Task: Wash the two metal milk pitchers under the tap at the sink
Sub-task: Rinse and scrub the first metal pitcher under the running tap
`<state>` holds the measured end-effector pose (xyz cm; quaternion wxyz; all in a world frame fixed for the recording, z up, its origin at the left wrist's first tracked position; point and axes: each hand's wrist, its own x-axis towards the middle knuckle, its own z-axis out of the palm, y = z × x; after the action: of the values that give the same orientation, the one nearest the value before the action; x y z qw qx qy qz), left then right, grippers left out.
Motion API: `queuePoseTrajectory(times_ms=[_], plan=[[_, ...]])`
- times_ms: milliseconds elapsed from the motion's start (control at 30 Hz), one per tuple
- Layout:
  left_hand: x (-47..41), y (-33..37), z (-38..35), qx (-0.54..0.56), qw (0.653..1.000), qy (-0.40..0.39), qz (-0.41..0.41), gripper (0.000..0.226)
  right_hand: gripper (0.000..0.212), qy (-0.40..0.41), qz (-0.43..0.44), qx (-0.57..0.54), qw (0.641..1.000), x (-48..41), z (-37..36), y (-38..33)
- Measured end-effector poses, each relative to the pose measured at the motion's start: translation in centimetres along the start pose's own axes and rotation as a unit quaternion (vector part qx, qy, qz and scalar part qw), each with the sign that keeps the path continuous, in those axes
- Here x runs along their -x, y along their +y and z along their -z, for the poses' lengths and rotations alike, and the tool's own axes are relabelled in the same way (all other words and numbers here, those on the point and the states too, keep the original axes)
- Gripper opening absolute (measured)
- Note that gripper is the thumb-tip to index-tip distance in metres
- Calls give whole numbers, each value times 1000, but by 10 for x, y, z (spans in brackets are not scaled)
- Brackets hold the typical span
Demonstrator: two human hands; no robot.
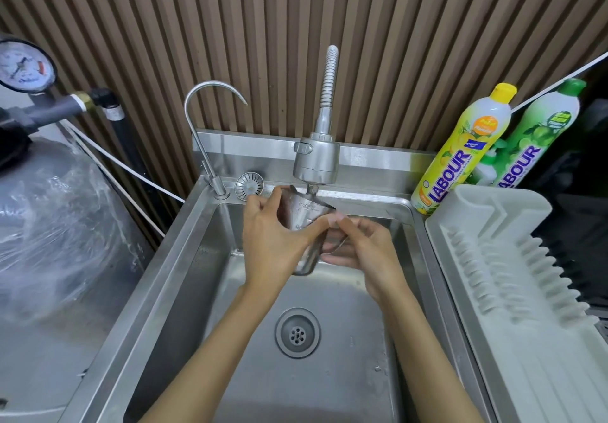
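Held pitcher (301, 215) tilted under tap (316, 159) above sink (184, 274), gripped round body by left hand (269, 245), at handle by right hand (365, 251)

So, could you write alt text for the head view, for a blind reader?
The left hand grips a metal milk pitcher under the spray tap over a steel sink, while the right hand holds its handle. A drying rack sits at right.

A steel milk pitcher (304, 221) is held over the far end of the sink (184, 258), tilted, its mouth just under the tap's spray head (316, 159). Measuring marks line its inner wall. The left hand (269, 241) grips its body; the right hand (358, 248) pinches near its thin handle.
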<state>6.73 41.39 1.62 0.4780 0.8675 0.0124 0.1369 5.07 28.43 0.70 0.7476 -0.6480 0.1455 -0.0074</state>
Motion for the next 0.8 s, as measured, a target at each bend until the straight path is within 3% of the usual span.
queuePoseTrajectory(times_ms=[100, 167, 267, 333, 400, 567, 700, 800], plan=[[1, -7, -4, 12, 998, -61, 33, 60, 29, 56, 6, 134, 989, -1, 9, -16], [1, -10, -8, 65, 990, -107, 59, 40, 34, 89, 56, 245, 964, 0, 13, -26], [-1, -15, -16, 185, 960, -183, 106, 30, 35, 117, 136, 404, 897, 5, 14, -36], [-2, -17, -24, 244, 942, -204, 108, 34, 27, 128, 176, 443, 870, 8, 14, -40], [-4, -16, -30, 280, 937, -188, 95, 48, 21, 124, 198, 413, 880, 8, 14, -37], [-11, -11, -31, 315, 944, -87, 44, 84, 23, 78, 174, 240, 952, -6, 10, -18], [-12, -9, -14, 214, 975, -17, -63, 82, 16, 0, 137, 130, 982, -9, 2, -2], [-2, 3, -4, 93, 990, 43, -100, 88, 18, -10, 112, 31, 993, -7, -5, 12]])
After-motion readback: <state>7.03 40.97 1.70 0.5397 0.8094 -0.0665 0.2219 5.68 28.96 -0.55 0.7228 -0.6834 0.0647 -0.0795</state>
